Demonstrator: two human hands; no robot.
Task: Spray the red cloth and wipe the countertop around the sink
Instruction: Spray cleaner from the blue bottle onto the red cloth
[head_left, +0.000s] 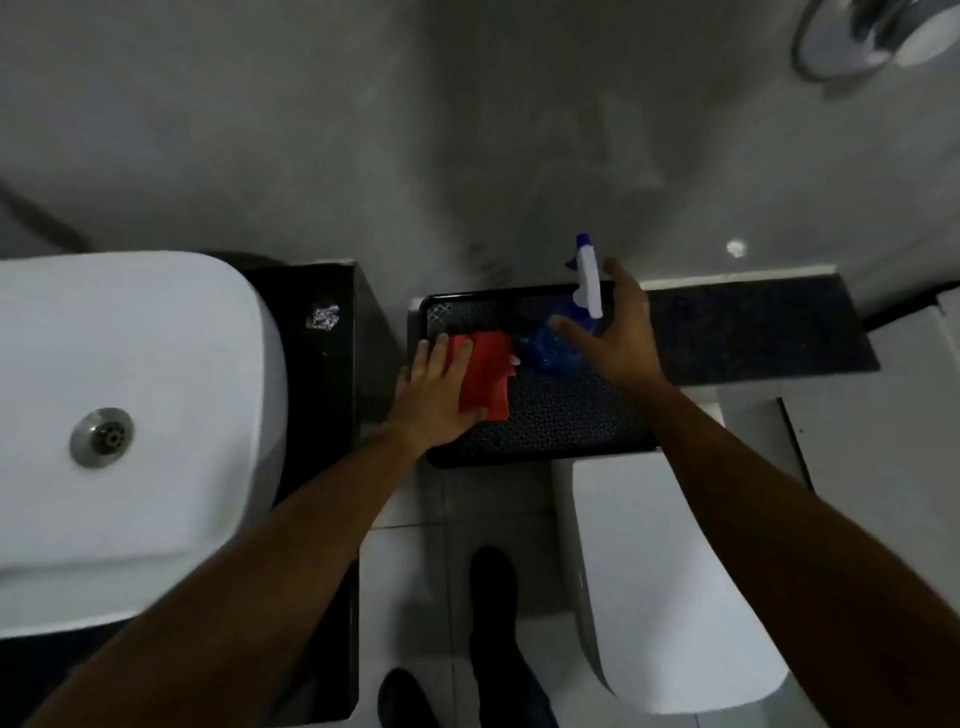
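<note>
A red cloth (485, 374) lies on a black patterned tray (561, 415). My left hand (436, 395) rests on the cloth's left part, with fingers on top and the thumb at its lower edge, gripping it. Just right of the cloth stands a blue spray bottle (550, 351) with a white and blue trigger head. My right hand (621, 332) is round the bottle's neck, with the thumb on the left side and the fingers behind the head. The white sink (140, 405) sits at the left on a black countertop (317, 374).
A crumpled bit of wrapper (323, 317) lies on the countertop right of the sink. A dark speckled ledge (758, 332) runs right of the tray. Below it stands a white toilet (670, 597). My dark shoes (493, 587) are on the light tiled floor.
</note>
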